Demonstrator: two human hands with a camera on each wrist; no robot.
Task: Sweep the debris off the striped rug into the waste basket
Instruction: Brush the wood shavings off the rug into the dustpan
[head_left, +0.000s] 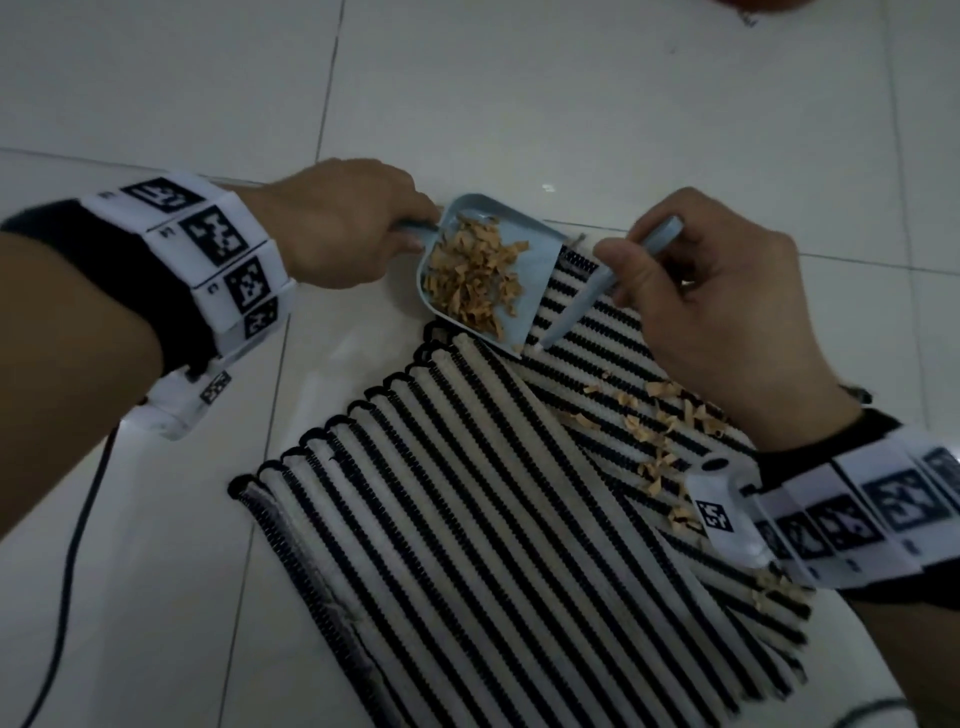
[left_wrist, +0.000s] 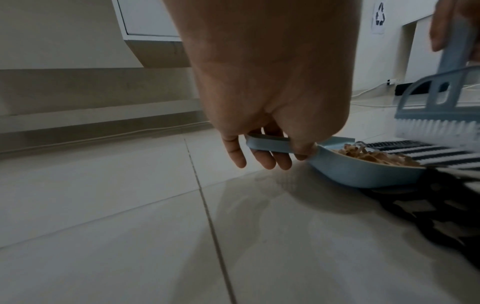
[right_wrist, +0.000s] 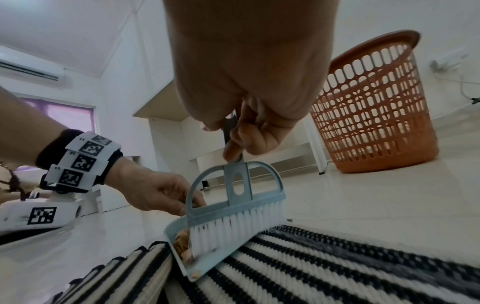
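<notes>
Striped rug (head_left: 467, 519): black and cream, flat on the tiled floor, one part folded over. Tan shavings (head_left: 660, 441) lie scattered on its right side. Pale blue dustpan (head_left: 514, 291) holds a heap of shavings, front lip on the rug's far edge. Matching brush (right_wrist: 233, 207) (white bristles) stands at the pan's mouth. Orange slotted basket (right_wrist: 376, 107) stands upright on the floor, well apart.

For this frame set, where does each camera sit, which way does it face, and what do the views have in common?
Head: above, looking down at the striped rug; both forearms, left hand and right hand show.
Left wrist: low over the floor, facing along the left hand gripping the dustpan handle.
Right wrist: low over the rug, facing along the right hand gripping the brush; the left hand and the orange waste basket show beyond.
Shared: all three views show dustpan, brush, debris and rug.
</notes>
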